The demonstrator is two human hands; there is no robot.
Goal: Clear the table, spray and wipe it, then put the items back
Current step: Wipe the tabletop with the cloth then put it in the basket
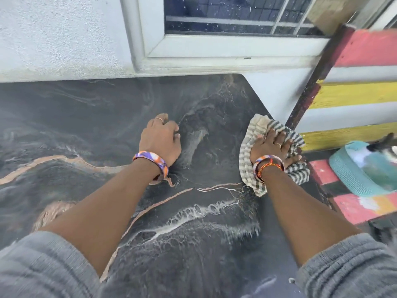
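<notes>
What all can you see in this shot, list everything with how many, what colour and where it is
table: one, dark marble pattern with pale and copper veins, fills the lower frame
cloth: one, grey and cream striped, near the table's right edge under the right hand
wall: one, white and textured, behind the table
window: one, white frame with dark glass, top centre
painted planks: several, pink, yellow and white stripes, right side
basket: one, teal, woven, far right, blurred
bangles: two, orange and purple, one on each wrist
sleeves: two, grey, pushed up, bottom corners
left hand: one, fingers curled, resting on the table centre
right hand: one, fingers spread flat, pressing the cloth
</notes>
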